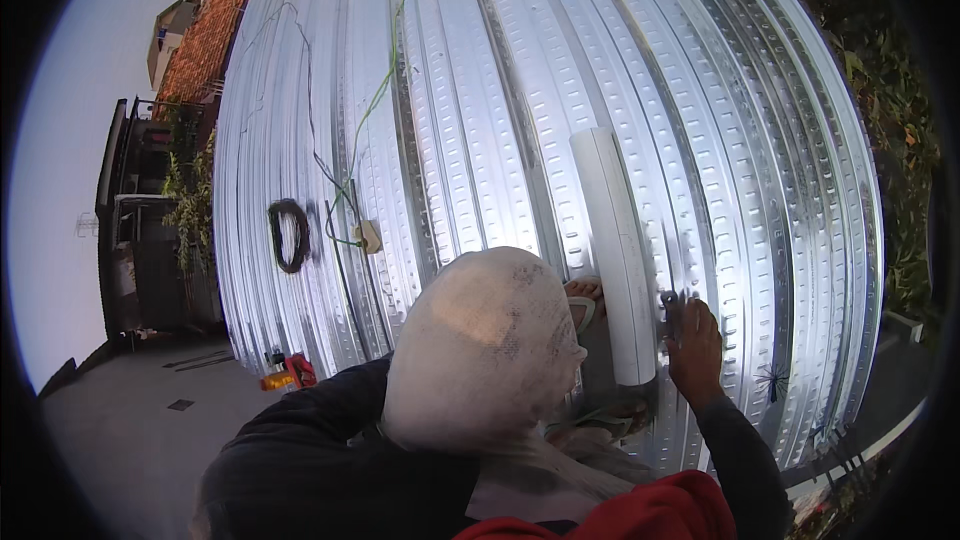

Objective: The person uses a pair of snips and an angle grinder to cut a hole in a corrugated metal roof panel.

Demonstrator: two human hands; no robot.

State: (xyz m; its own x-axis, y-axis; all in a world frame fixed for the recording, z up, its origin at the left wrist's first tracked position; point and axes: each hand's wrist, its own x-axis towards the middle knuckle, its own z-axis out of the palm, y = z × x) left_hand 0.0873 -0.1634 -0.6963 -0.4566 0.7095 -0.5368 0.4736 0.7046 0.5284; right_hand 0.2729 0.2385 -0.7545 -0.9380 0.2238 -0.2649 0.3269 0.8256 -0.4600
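Observation:
I crouch on ribbed silver metal sheeting (500, 120); a rounded, pale cloth-covered shape, apparently my knee (480, 340), fills the lower middle, with sandaled feet (585, 295) partly behind it. My right hand (695, 335) is closed on a small dark tool (671, 305), low over the sheeting just right of a long white pipe (610, 240) marked with thin lines. My left dark sleeve (280, 450) runs toward the pale shape; that hand is hidden. A small bundle of dark wires (772, 382) lies right of my right hand.
A black wire coil (290, 235), green cord (385, 80) and small beige block (368, 237) lie to the left. Orange and red items (295, 372) sit at the left edge, beside grey floor (160, 420). Foliage (885, 140) borders the right; tiled roofs (210, 40) stand beyond the left.

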